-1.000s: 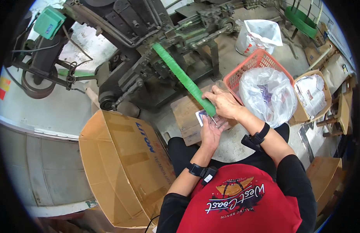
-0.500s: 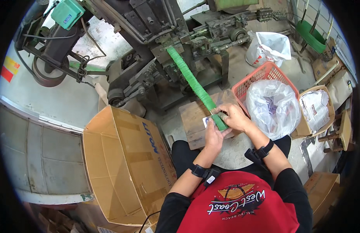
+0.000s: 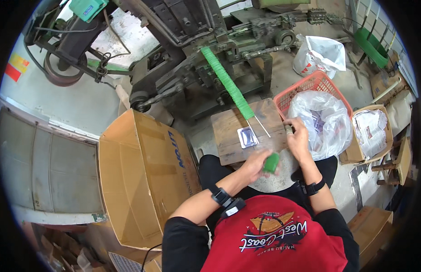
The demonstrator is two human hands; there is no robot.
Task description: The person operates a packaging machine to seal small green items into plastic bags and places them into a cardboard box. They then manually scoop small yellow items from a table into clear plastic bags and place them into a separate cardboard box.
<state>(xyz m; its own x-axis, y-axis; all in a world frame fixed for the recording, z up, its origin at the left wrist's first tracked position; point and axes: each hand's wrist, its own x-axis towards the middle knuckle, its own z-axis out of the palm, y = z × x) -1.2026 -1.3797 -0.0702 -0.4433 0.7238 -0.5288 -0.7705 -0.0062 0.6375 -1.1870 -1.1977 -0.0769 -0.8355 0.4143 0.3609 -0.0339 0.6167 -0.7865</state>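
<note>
A small green bundle (image 3: 271, 163) is in my left hand (image 3: 256, 165), fingers wrapped round it, just off the near edge of a wooden block-like stand (image 3: 224, 149). Motion blurs this hand a little. My right hand (image 3: 297, 136) is by the stand's right edge, next to the basket; its fingers are curled, and what they hold, if anything, is hidden. A long row of packed green pieces (image 3: 228, 86) slopes from the machine to the stand on two thin metal rods (image 3: 262, 127), whose near ends are bare. A small white-edged purple packet (image 3: 247, 137) lies on the stand.
A dark, oily machine (image 3: 188, 59) fills the far side. At right are a red plastic basket (image 3: 283, 97) with a clear bag (image 3: 319, 106), a white sack (image 3: 321, 54) and a paper-filled carton (image 3: 374, 129). A large open cardboard box (image 3: 151, 181) stands at left.
My left hand has drawn the green bundle off the rods towards me. My right hand has moved right, away from the row. The rod ends and packet are now uncovered.
</note>
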